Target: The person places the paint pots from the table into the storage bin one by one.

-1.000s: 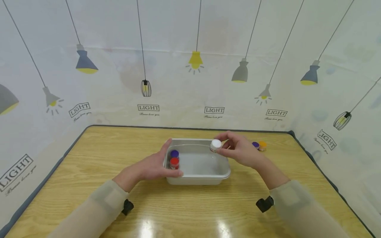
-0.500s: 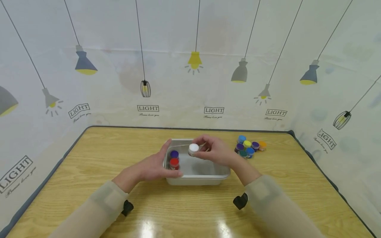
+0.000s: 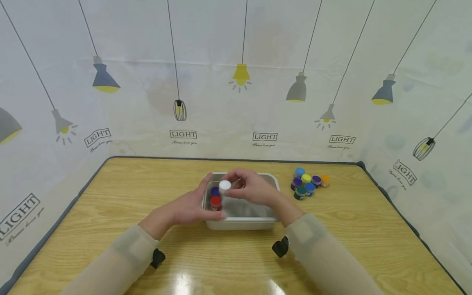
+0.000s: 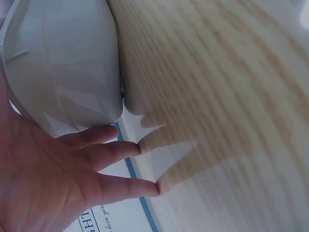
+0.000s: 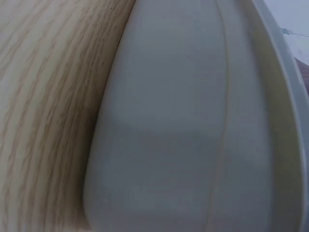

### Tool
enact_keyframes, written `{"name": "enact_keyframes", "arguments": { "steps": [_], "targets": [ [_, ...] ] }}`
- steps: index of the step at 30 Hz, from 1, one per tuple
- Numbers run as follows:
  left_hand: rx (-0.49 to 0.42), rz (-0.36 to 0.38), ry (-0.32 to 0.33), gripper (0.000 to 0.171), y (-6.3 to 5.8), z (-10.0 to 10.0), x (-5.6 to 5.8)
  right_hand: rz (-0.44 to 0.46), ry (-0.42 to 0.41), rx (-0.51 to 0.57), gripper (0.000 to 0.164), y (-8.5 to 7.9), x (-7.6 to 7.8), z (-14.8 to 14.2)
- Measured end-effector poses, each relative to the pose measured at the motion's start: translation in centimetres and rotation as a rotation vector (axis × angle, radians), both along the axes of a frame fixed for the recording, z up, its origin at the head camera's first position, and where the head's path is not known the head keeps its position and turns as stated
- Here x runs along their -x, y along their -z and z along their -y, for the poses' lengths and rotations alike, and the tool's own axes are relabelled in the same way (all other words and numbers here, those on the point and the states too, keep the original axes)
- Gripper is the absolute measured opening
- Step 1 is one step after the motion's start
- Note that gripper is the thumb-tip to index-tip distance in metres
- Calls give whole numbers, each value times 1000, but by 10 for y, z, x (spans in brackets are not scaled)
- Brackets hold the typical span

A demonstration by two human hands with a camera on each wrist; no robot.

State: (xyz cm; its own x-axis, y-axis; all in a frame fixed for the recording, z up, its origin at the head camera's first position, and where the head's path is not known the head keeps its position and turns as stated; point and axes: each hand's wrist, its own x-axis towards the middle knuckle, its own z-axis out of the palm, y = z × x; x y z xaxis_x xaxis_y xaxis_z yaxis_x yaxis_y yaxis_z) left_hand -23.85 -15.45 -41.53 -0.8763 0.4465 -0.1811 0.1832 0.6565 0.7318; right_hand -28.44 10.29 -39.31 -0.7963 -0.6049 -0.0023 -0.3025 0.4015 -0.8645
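In the head view, my right hand (image 3: 250,187) pinches a small paint jar with a white lid (image 3: 225,187) between thumb and fingers, over the left part of a pale grey rectangular tub (image 3: 239,224). A red-lidded jar (image 3: 216,203) and a purple-lidded jar (image 3: 214,191) stand inside by the tub's left wall; the white one partly covers the purple one. My left hand (image 3: 188,207) rests against the tub's left end, thumb along the near rim. The left wrist view shows that hand's fingers (image 4: 120,187) straight and spread beside the tub's outer wall (image 4: 67,63).
Right of the tub stands a cluster of several more jars, among them a dark green-lidded jar (image 3: 300,192), a yellow-lidded jar (image 3: 306,178) and an orange-lidded jar (image 3: 325,180). The wooden table (image 3: 236,262) meets a lamp-printed backdrop (image 3: 217,143) at its far edge.
My right hand has carried the white-lidded jar leftward across the tub, from its right side to beside the red and purple jars. The jar cluster has come into sight. The left hand stays put.
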Motion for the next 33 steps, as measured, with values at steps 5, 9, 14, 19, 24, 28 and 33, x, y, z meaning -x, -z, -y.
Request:
{"name": "enact_keyframes", "arguments": {
  "steps": [5, 9, 14, 19, 24, 28, 33],
  "targets": [
    [-1, 5, 2, 139, 0, 0, -1, 1, -3, 6, 33, 5, 2, 2],
    [7, 4, 2, 138, 0, -1, -2, 19, 0, 3, 34, 10, 3, 2],
    [24, -9, 3, 138, -3, -1, -3, 9, -3, -24, 34, 11, 2, 4],
    [28, -9, 6, 141, -2, 0, -2, 2, -32, -26, 30, 13, 1, 6],
    [37, -3, -5, 143, -1, -2, -3, 11, -55, -31, 30, 15, 0, 7],
    [42, -12, -11, 143, -1, -2, -3, -11, -79, -64, 30, 15, -1, 8],
    [56, -21, -15, 142, 0, -2, -3, -38, -116, -125, 31, 17, -1, 9]
  ]
}}
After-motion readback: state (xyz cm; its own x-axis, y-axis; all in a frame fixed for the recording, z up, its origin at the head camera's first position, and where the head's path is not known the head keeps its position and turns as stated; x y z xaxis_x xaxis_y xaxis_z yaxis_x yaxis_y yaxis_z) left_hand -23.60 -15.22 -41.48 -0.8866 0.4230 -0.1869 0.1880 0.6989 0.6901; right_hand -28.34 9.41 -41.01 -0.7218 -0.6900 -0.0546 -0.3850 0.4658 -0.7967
